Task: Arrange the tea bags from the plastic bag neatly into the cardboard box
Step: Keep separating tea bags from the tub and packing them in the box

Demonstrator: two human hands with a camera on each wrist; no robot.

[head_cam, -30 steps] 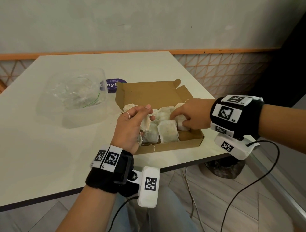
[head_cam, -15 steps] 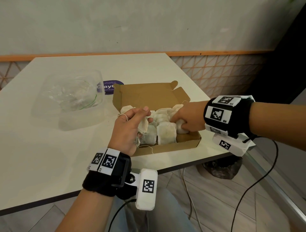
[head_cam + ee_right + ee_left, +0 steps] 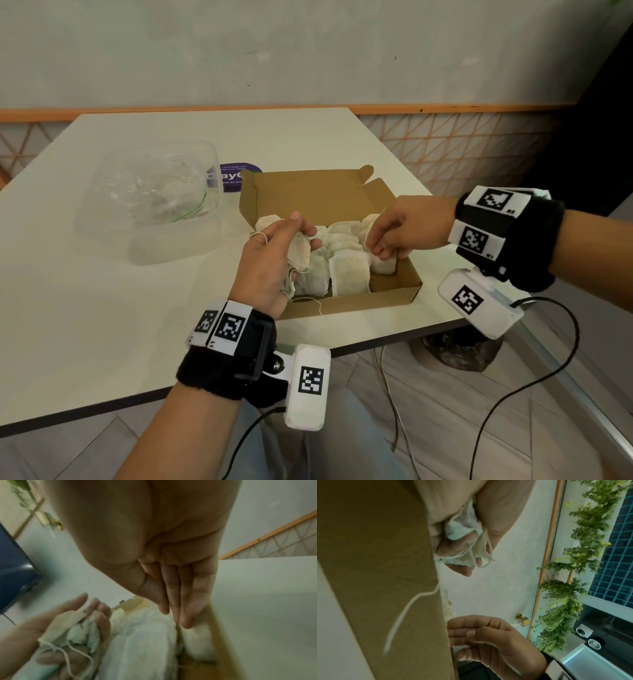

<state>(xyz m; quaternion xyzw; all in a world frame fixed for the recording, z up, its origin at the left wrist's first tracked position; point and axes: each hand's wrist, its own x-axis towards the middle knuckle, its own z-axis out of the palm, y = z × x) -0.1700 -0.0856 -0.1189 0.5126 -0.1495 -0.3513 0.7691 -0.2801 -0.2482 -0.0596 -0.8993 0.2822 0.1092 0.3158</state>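
Left hand (image 3: 274, 260), nearest, sits over the box's near-left corner w/ fingers curled round a small bunch of tea bags (image 3: 301, 255), strings dangling; one string trails over the cardboard box (image 3: 394, 294) front wall. Right hand (image 3: 394, 233) is just beyond, over the right side of the box, fingers straight and together, holding nothing, tips at or just above the packed tea bags (image 3: 349, 274); contact can't be told. Box is roughly two-thirds full, w/ a bare strip at the near-right. Step in hand, I'd judge: feeding bags from left hand to right for placing. Next: right hand takes one bag and sets it flat in that gap. Further back on the table (image 3: 85, 291), the plastic bag (image 3: 154, 192) looks nearly empty.
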